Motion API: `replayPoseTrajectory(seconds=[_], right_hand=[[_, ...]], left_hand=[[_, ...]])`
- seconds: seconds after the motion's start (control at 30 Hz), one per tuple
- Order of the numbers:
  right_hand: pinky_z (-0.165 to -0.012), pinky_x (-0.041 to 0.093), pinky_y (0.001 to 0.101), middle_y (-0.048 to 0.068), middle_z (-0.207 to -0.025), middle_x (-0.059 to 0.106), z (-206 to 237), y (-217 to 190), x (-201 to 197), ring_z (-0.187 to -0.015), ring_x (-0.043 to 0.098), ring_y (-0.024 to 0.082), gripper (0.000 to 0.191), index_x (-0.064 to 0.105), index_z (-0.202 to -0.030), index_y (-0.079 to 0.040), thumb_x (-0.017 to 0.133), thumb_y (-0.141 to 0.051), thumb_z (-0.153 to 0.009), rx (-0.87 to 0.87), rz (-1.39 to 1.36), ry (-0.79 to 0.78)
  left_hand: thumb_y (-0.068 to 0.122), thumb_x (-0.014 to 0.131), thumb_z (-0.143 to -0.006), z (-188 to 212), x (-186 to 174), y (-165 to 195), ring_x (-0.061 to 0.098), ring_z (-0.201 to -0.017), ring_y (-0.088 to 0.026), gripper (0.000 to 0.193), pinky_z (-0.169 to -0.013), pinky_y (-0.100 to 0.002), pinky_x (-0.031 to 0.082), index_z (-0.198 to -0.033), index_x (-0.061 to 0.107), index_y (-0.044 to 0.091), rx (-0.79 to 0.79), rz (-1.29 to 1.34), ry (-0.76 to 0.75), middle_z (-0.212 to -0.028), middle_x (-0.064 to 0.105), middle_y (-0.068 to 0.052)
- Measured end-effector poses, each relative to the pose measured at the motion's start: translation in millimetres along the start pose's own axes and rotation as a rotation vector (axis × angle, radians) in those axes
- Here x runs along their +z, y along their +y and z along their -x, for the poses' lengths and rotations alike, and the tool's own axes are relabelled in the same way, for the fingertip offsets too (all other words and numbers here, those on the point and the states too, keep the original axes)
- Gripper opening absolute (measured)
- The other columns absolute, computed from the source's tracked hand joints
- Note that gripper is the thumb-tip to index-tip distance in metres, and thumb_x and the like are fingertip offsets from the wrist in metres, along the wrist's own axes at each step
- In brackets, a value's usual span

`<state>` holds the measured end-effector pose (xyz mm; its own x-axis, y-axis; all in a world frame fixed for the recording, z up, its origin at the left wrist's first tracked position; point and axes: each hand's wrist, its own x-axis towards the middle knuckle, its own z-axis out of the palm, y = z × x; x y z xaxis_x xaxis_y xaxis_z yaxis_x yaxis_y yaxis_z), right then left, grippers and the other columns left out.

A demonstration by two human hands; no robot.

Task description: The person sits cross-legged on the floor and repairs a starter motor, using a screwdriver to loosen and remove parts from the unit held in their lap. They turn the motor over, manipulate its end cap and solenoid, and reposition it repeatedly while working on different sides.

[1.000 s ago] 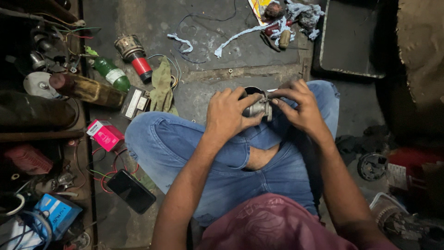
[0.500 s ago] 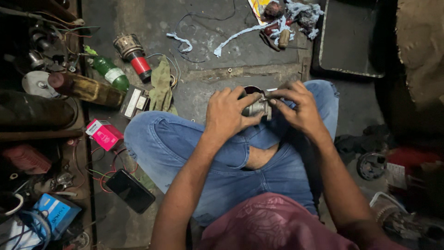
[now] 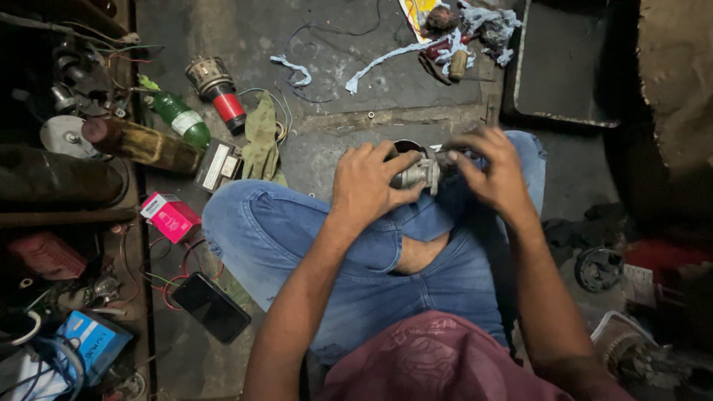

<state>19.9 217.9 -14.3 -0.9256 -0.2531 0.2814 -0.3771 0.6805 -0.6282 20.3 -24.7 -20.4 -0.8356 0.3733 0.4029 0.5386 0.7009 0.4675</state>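
- Two hands over crossed legs in blue jeans [image 3: 297, 238], seated on concrete floor [image 3: 356, 67].
- Left hand [image 3: 369, 186] wrapped around small grey metal motor part [image 3: 417, 174], held above the knees.
- Right hand [image 3: 494, 174] curled at the part's far end, fingertips pinching it.
- Black phone [image 3: 212, 307], pink box [image 3: 171, 216], green bottle [image 3: 178, 119] lie left.

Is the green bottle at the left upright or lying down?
Lying down. The green bottle rests on its side on the floor, cap end pointing up-left, beside a brown bottle that lies likewise.
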Motion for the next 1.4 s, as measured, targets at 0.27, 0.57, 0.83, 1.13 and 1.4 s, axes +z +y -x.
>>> replayPoseTrajectory(seconds=[0.27, 0.57, 0.83, 1.13, 1.4], right_hand=[[-0.090, 0.049, 0.0389, 0.012, -0.106, 0.069, 3.7, 8.1, 10.0, -0.102, 0.062, 0.030, 0.025, 0.074, -0.109, -0.004, 0.080, -0.008, -0.085, -0.076, -0.089, -0.022], [-0.088, 0.047, 0.0385, 0.010, -0.104, 0.069, 4.3, 7.4, 12.3, -0.101, 0.061, 0.029, 0.026, 0.076, -0.108, -0.005, 0.083, -0.008, -0.083, -0.087, -0.085, 0.005], [-0.089, 0.049, 0.0383, 0.012, -0.106, 0.070, 2.4, 5.8, 11.5, -0.100, 0.064, 0.029, 0.024, 0.075, -0.109, -0.004, 0.080, -0.009, -0.087, -0.109, -0.097, -0.017], [-0.067, 0.050, 0.0338, 0.012, -0.095, 0.072, 3.2, -0.6, 9.2, -0.079, 0.068, 0.023, 0.021, 0.073, -0.113, -0.002, 0.073, -0.014, -0.095, 0.101, -0.181, -0.124], [-0.076, 0.053, 0.0315, 0.011, -0.100, 0.073, 6.3, 12.3, 16.8, -0.089, 0.069, 0.022, 0.023, 0.072, -0.117, -0.002, 0.070, -0.012, -0.096, 0.214, -0.288, -0.090]], left_hand=[[0.050, 0.084, -0.070, 0.1, 1.0, -0.4, 0.064, -0.085, -0.026, 0.047, -0.074, -0.045, 0.049, -0.112, 0.078, 0.028, -0.002, -0.016, 0.008, -0.092, 0.064, -0.002], [0.049, 0.084, -0.071, 0.7, 1.1, -1.6, 0.064, -0.086, -0.026, 0.048, -0.074, -0.044, 0.049, -0.113, 0.077, 0.028, 0.005, 0.005, 0.011, -0.096, 0.065, -0.002], [0.048, 0.084, -0.070, 0.0, 1.7, -1.3, 0.063, -0.085, -0.027, 0.048, -0.073, -0.044, 0.049, -0.113, 0.077, 0.027, 0.003, 0.009, 0.012, -0.097, 0.066, -0.002], [0.048, 0.084, -0.069, 1.0, 3.0, -0.4, 0.064, -0.086, -0.027, 0.049, -0.074, -0.045, 0.050, -0.113, 0.077, 0.026, 0.002, 0.019, 0.023, -0.098, 0.066, -0.003], [0.048, 0.084, -0.070, 0.1, 1.1, -0.8, 0.063, -0.084, -0.026, 0.048, -0.073, -0.044, 0.049, -0.112, 0.077, 0.027, -0.007, 0.014, 0.019, -0.095, 0.066, -0.002]])
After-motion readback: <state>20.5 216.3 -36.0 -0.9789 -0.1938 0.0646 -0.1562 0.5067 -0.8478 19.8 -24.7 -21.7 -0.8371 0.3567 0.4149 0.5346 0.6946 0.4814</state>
